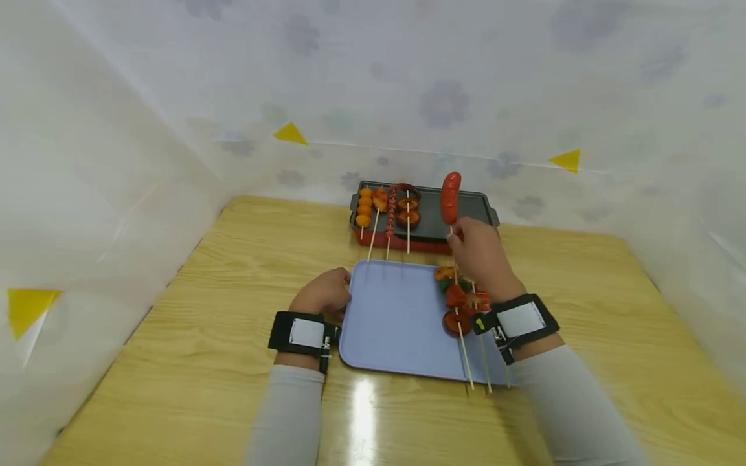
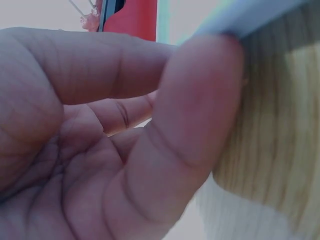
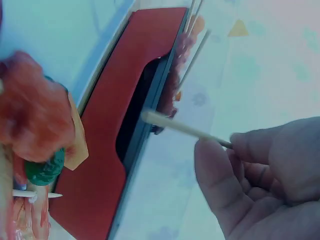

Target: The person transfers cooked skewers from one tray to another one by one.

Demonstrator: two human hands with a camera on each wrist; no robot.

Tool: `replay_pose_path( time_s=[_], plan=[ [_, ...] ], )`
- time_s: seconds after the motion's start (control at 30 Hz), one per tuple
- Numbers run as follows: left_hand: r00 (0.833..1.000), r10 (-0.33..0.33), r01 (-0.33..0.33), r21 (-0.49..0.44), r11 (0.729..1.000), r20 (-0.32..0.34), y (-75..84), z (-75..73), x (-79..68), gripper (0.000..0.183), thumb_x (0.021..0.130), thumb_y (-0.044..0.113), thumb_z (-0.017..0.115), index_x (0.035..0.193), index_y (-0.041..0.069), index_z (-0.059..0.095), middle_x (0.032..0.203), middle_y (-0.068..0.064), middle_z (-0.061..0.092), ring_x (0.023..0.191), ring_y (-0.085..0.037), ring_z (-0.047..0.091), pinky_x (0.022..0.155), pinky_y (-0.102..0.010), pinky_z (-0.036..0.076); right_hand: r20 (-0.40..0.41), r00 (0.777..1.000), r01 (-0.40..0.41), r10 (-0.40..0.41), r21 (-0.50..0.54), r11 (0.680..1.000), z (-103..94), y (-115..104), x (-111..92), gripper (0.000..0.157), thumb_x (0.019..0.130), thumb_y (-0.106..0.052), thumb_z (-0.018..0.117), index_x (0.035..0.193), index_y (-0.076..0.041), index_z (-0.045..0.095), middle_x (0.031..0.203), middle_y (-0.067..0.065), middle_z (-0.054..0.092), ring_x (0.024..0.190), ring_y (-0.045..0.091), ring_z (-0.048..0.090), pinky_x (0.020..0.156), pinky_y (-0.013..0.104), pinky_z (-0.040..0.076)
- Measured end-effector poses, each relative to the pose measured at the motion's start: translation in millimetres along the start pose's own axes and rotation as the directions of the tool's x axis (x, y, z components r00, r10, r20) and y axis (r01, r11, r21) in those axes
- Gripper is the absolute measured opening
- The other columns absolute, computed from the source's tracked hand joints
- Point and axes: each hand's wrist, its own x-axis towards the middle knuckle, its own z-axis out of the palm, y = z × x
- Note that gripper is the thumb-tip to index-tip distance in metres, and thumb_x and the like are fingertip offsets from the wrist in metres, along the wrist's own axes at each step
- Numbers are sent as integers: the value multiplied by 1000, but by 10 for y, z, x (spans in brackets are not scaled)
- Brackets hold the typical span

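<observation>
My right hand (image 1: 480,252) pinches the thin stick of a red sausage skewer (image 1: 450,197) between thumb and fingers, with the scored sausage pointing up, overlapping the grill pan in the head view. The stick's end (image 3: 155,119) shows beyond the fingertips in the right wrist view. At the left edge of the pale blue tray (image 1: 396,317), my left hand (image 1: 326,291) grips the rim with thumb and fingers; its thumb (image 2: 200,100) presses close to the rim in the left wrist view. Several mixed food skewers (image 1: 456,298) lie on the tray's right side, partly hidden by my right forearm.
Behind the tray stands a dark grill pan (image 1: 431,204) on a red base (image 1: 428,246). On its left half lie skewers of yellow balls (image 1: 364,208), orange meat (image 1: 380,199), small pink pieces (image 1: 391,213) and round brown slices (image 1: 409,218). A patterned curtain (image 1: 373,84) hangs behind the wooden table (image 1: 233,310).
</observation>
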Motion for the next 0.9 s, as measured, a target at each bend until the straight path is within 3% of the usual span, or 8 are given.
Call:
replay_pose_path(
  time_s=[0.17,0.37,0.6,0.73,0.9],
  plan=[
    [1000,21,-21,-10,1000,13,15,-8,-20,47,89,-3,52,136,-3,49,99,-14,62,61,-19,63,55,-28,53,45,999,-4,7,-69,998,46,-119,-276,13,100,-5,53,89,1,57,75,12,55,60,24,48,54,35,37],
    [999,30,-30,-2,1000,13,78,-24,-36,46,88,-4,51,134,-4,50,100,-15,61,61,-20,62,54,-29,53,101,991,-75,84,-94,993,146,-164,-540,17,97,-4,55,80,-3,55,67,8,51,56,22,48,50,34,37],
    [1000,-14,14,-1,1000,5,51,-105,-65,44,90,-4,49,134,-4,49,102,-16,61,63,-21,63,54,-29,53,101,993,-47,64,-165,985,436,-198,-608,20,90,-1,59,70,-3,58,65,8,53,58,22,49,51,35,39],
    [1000,-20,20,-22,1000,18,47,-105,-75,45,91,-4,49,136,-3,48,106,-17,61,64,-21,64,55,-29,54,102,994,-25,50,-232,972,475,-220,-643,17,86,6,56,70,0,60,66,12,57,58,25,52,52,40,44],
    [999,-31,32,-31,999,26,39,-70,-88,45,91,-5,49,136,-3,48,105,-16,61,64,-21,63,54,-29,54,173,983,-12,65,-294,956,510,-232,-693,20,86,8,53,70,1,62,68,13,60,62,27,57,56,42,48]
  ],
)
